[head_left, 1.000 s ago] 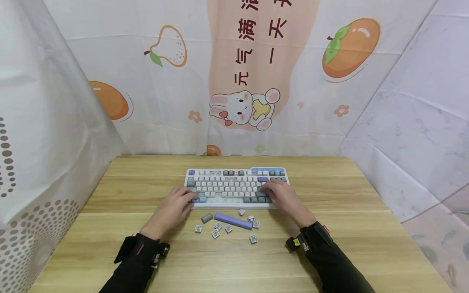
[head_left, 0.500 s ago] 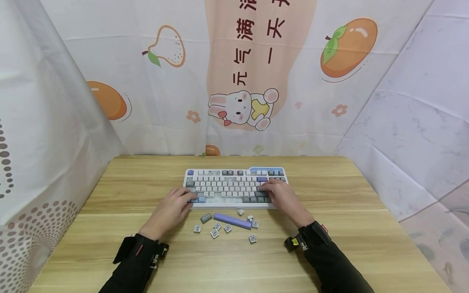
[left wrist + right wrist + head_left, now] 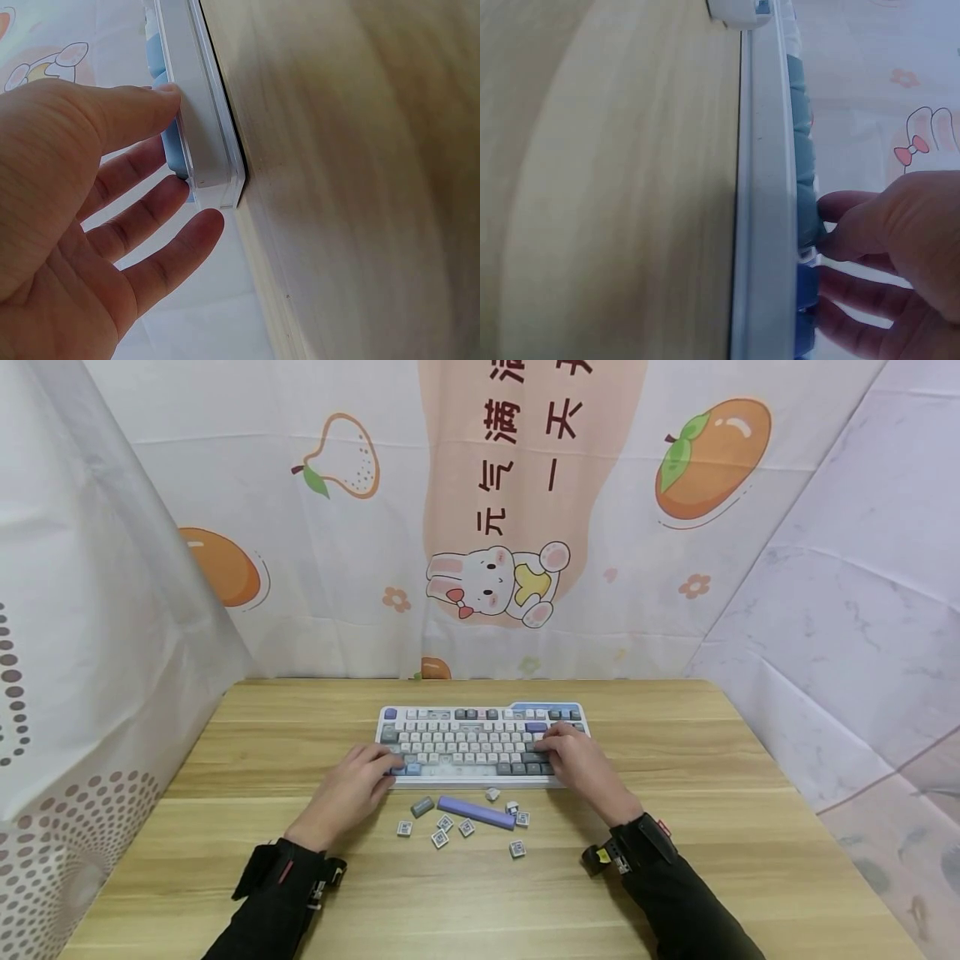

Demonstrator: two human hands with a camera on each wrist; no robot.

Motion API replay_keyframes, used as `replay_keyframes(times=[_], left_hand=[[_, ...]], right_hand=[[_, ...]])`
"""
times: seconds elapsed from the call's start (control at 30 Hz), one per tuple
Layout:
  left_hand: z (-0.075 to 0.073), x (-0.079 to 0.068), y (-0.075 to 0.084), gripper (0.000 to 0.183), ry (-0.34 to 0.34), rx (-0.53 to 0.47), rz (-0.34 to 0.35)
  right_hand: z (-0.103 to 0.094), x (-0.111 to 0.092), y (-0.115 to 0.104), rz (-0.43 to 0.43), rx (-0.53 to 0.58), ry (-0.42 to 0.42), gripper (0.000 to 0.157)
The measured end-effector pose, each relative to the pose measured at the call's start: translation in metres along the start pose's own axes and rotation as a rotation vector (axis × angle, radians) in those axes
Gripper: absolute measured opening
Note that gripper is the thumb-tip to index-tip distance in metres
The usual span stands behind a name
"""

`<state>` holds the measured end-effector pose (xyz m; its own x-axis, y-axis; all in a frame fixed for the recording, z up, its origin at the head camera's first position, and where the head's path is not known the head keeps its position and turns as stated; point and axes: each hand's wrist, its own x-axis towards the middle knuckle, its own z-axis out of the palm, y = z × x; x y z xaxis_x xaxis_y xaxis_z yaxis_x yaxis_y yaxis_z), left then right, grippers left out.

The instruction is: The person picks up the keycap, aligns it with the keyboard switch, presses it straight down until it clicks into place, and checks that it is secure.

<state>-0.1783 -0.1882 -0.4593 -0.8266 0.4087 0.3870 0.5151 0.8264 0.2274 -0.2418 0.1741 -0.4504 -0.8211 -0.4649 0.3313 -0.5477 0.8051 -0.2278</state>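
A white mechanical keyboard with white, grey, blue and purple keycaps lies on the wooden table. My left hand rests on its lower left corner; in the left wrist view the thumb touches the front edge by the blue keycaps, other fingers loosely spread. My right hand is over the keyboard's right part. There the thumb and index finger pinch at a keycap in the key rows, mostly hidden by the fingers; the other fingertips rest near the blue keycaps.
Before the keyboard lie a long purple spacebar keycap, a grey keycap and several small loose keycaps, some upside down. The bare wooden table extends around them. A printed curtain hangs behind.
The right hand's fingertips shift very slightly over the keys. The left hand, keyboard and loose keycaps stay in place; the head view shifted slightly.
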Motion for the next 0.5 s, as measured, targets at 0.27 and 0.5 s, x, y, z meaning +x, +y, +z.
replay_keyframes(times=[0.27, 0.5], left_hand=[[-0.0013, 0.0005, 0.0009, 0.022, -0.007, 0.005, 0.004], [-0.0005, 0.0000, -0.0003, 0.022, -0.005, 0.005, 0.003]], right_hand=[[-0.0030, -0.0019, -0.0025, -0.008, -0.022, -0.010, 0.032], [-0.0037, -0.0016, -0.0012, -0.038, -0.072, 0.001, 0.031]])
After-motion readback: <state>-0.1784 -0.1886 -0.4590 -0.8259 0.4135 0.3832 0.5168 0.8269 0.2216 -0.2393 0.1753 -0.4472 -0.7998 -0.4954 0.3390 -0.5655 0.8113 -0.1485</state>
